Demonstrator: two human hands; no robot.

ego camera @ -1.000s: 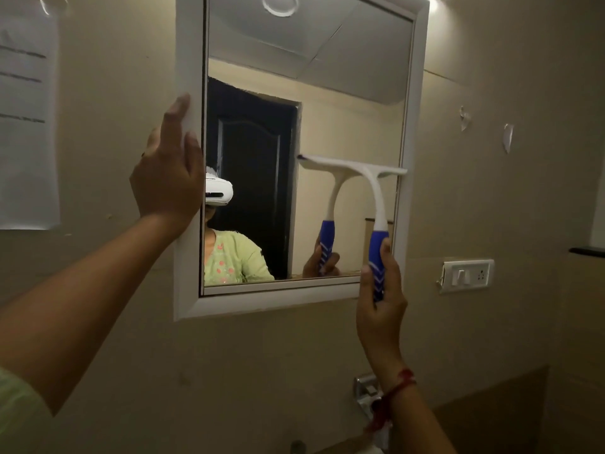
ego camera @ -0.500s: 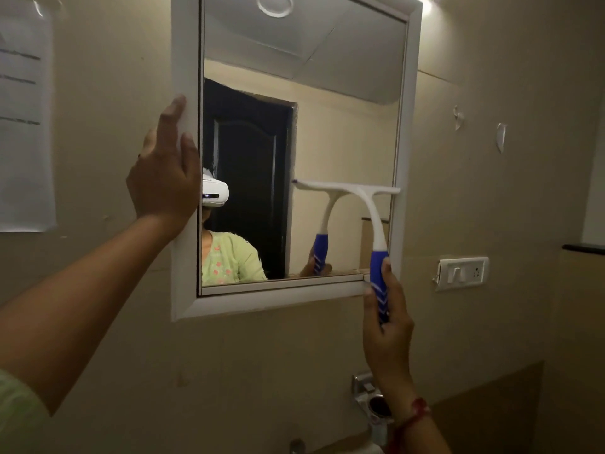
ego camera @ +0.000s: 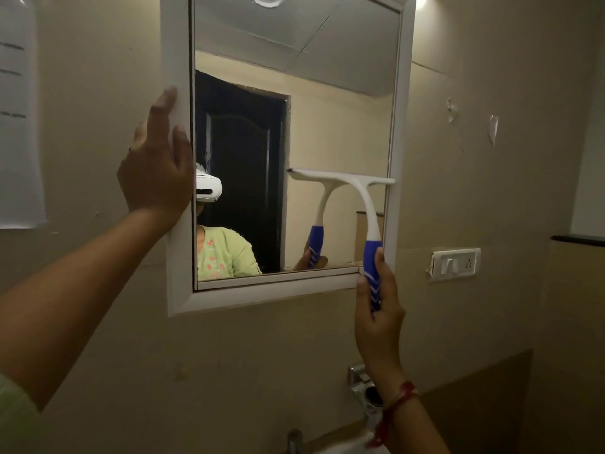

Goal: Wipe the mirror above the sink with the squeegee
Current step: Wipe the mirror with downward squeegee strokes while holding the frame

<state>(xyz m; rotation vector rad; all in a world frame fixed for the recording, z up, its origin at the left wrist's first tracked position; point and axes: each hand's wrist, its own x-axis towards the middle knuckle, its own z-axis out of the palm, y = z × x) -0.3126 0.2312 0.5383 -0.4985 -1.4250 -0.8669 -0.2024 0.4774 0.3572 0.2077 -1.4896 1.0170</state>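
Your right hand grips the squeegee, blade against the mirror; your open left hand braces its frame.

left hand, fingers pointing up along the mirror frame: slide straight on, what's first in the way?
Nothing visible: the left hand would run up the mirror frame, which looks bare to the picture's top edge.
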